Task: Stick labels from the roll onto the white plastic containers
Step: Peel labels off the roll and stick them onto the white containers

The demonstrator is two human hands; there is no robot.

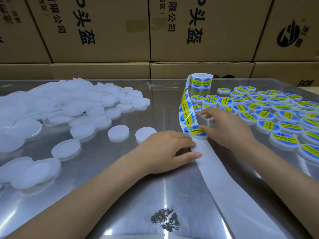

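Observation:
A roll of blue and yellow labels [201, 80] stands at the back middle of the table, and its strip [186, 109] runs toward me. The empty white backing [224, 178] trails to the front right. My left hand [165, 150] pinches that backing between thumb and fingers. A white container with a label on top [198, 132] sits under the strip's end, and my right hand [226, 128] grips it with thumb and fingers. Several plain white containers [57, 107] are heaped at the left. Two plain ones [145, 134] lie just left of my left hand.
Several labelled containers [279, 116] cover the right side of the shiny metal table [103, 195]. Stacked cardboard boxes [107, 31] wall off the back edge. A dark scuff mark [165, 221] shows near the front.

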